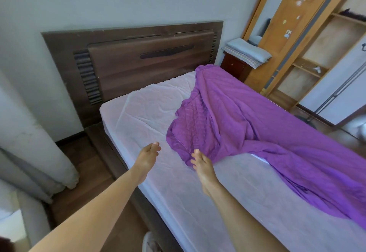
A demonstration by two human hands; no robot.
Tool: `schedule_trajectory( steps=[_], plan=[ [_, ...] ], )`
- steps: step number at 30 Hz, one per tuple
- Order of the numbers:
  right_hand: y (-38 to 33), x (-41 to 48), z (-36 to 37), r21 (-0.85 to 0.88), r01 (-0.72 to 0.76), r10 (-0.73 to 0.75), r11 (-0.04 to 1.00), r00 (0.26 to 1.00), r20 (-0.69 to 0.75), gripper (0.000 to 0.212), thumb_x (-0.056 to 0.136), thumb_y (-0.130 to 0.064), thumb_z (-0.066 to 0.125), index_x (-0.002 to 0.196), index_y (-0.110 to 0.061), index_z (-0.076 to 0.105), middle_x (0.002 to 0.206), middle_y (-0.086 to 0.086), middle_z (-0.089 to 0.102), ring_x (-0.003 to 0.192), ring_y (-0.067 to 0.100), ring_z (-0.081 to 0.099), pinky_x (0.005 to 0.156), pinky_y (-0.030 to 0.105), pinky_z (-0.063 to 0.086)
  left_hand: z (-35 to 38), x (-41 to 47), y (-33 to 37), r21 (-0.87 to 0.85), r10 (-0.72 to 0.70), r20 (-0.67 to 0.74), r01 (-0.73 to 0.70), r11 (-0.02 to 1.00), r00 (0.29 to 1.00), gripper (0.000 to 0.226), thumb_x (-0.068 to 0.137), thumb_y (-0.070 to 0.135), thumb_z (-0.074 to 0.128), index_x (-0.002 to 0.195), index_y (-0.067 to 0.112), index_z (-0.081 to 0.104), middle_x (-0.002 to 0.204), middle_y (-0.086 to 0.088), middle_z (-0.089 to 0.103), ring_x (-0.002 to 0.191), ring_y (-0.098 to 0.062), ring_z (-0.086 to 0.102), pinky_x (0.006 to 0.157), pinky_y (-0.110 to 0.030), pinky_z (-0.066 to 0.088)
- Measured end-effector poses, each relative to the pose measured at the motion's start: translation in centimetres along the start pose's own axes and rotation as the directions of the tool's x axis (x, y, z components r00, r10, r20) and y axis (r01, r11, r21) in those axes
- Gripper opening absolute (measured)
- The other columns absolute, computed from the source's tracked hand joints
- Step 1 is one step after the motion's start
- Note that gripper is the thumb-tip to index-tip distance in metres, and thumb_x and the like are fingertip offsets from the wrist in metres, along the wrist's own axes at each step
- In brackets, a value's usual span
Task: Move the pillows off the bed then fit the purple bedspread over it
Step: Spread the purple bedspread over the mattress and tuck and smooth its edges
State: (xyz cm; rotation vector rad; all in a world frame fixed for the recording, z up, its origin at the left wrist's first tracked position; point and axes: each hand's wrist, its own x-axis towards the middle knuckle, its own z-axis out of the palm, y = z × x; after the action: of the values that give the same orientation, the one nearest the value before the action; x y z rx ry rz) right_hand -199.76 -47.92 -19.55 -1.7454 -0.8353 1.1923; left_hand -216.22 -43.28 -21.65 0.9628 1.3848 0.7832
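Now: purple bedspread is on the bed but not spread. It lies in a bunched band down the far side, long axis running from the headboard end toward the foot, lower right of view. The near half of the bed shows bare white sheet. One loose corner flap lies off the band toward the near side, quilted face up, hem pointing at the person.

Pillows are off the bed, stacked on the nightstand by the far head corner. First part of the task reads as done.

Right hand is at the hem of that flap, fingers stretched out, thumb lifted apart from them. Tips are touching the cloth or just short; cannot say which. No fold shows between thumb and fingers, so I read it as holding nothing yet. Left hand is also spread, fingers straight and together, above bare sheet just beside the flap on its headboard side, apart from the cloth.

Key relation: the flap lies straight ahead of the right hand, which is the nearer. The left hand would need to cross toward the hem for a second hold. The band runs lengthwise, so the likely pull is crosswise, toward the near edge and near head corner.

Beyond: wooden wardrobe behind the nightstand, grey curtain at left.
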Motion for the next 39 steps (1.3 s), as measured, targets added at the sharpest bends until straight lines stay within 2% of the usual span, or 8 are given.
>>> schedule_trajectory(
  steps=[7, 15, 24, 27, 31, 33, 35, 39],
  plan=[
    [-1.0, 7.6, 1.8, 0.029, -0.009, 0.008, 1.0, 1.0, 0.022, 0.04, 0.101, -0.029, 0.036, 0.126, -0.002, 0.052, 0.12, 0.005, 0.057, 0.121, 0.026, 0.051, 0.108, 0.041, 0.036, -0.2, 7.8, 1.8, 0.001, 0.009, 0.004, -0.009, 1.0, 1.0, 0.048, 0.101, 0.036, 0.032, 0.14, 0.009, 0.04, 0.137, -0.006, 0.049, 0.126, -0.023, 0.045, 0.106, -0.037, 0.033],
    [-0.5, 19.0, 3.9, 0.05, -0.059, 0.059, 0.997, 0.998, -0.01, 0.051, 0.101, -0.026, 0.038, 0.116, 0.023, 0.038, 0.126, 0.038, 0.043, 0.117, 0.049, 0.043, 0.102, 0.054, 0.035, 0.7, 18.7, 3.0, 0.03, -0.076, -0.009, 0.076, 0.997, 0.997, 0.043, 0.101, 0.033, 0.033, 0.135, 0.01, 0.046, 0.133, -0.005, 0.052, 0.122, -0.02, 0.047, 0.108, -0.037, 0.033],
    [3.0, 28.5, 4.7, 0.006, -0.166, 0.166, 0.986, 0.983, -0.079, 0.042, 0.1, -0.029, 0.04, 0.117, 0.006, 0.054, 0.127, 0.022, 0.055, 0.118, 0.034, 0.053, 0.105, 0.045, 0.038, 2.6, 29.6, 1.0, 0.107, -0.132, 0.025, 0.129, 0.986, 0.991, 0.037, 0.1, 0.03, 0.039, 0.128, 0.012, 0.053, 0.127, -0.005, 0.056, 0.119, -0.022, 0.05, 0.109, -0.039, 0.034],
    [4.5, 31.1, 4.7, 0.002, -0.177, 0.176, 0.984, 0.979, -0.102, 0.041, 0.1, -0.029, 0.04, 0.131, -0.006, 0.051, 0.131, 0.006, 0.055, 0.123, 0.021, 0.05, 0.11, 0.041, 0.034, 3.7, 33.4, -0.2, 0.157, -0.131, 0.07, 0.119, 0.98, 0.989, 0.022, 0.1, 0.023, 0.038, 0.097, 0.023, 0.059, 0.107, -0.003, 0.057, 0.101, -0.018, 0.05, 0.094, -0.03, 0.038],
    [7.6, 34.3, 4.6, -0.08, -0.149, 0.142, 0.986, 0.986, -0.088, 0.041, 0.1, -0.026, 0.04, 0.135, -0.005, 0.047, 0.134, 0.003, 0.052, 0.127, 0.016, 0.046, 0.113, 0.029, 0.028, 5.3, 37.7, -2.3, 0.21, -0.095, 0.071, 0.078, 0.974, 0.993, 0.033, 0.1, 0.018, 0.039, 0.07, 0.033, 0.041, 0.086, 0.003, 0.045, 0.082, -0.013, 0.041, 0.063, -0.017, 0.033],
    [9.5, 36.3, 4.5, -0.176, -0.124, 0.116, 0.977, 0.991, -0.06, 0.043, 0.1, -0.025, 0.039, 0.138, -0.003, 0.043, 0.141, 0.004, 0.045, 0.132, 0.014, 0.039, 0.109, 0.019, 0.023, 6.0, 39.9, -3.9, 0.262, -0.092, 0.045, 0.077, 0.962, 0.995, 0.033, 0.1, 0.019, 0.04, 0.07, 0.034, 0.041, 0.079, 0.009, 0.044, 0.081, -0.012, 0.04, 0.062, -0.015, 0.032],
    [12.3, 38.8, 4.5, -0.247, -0.109, 0.107, 0.963, 0.994, -0.021, 0.048, 0.1, -0.03, 0.039, 0.14, -0.004, 0.039, 0.145, 0.005, 0.041, 0.135, 0.014, 0.036, 0.105, 0.014, 0.02, 7.2, 42.6, -6.1, 0.308, -0.099, 0.039, 0.082, 0.948, 0.994, 0.025, 0.098, 0.019, 0.042, 0.077, 0.027, 0.052, 0.088, 0.001, 0.056, 0.088, -0.018, 0.048, 0.072, -0.027, 0.04],
    [15.5, 42.8, 4.6, -0.425, -0.018, 0.03, 0.905, 0.999, 0.022, 0.089, 0.083, -0.07, 0.029, 0.144, -0.005, 0.031, 0.15, 0.008, 0.032, 0.14, 0.018, 0.028, 0.105, 0.013, 0.015, 9.2, 47.2, -9.3, 0.329, -0.103, 0.016, 0.092, 0.94, 0.995, 0.031, 0.096, 0.022, 0.046, 0.121, 0.01, 0.058, 0.121, -0.012, 0.061, 0.11, -0.031, 0.058, 0.093, -0.038, 0.046]
  ],
)
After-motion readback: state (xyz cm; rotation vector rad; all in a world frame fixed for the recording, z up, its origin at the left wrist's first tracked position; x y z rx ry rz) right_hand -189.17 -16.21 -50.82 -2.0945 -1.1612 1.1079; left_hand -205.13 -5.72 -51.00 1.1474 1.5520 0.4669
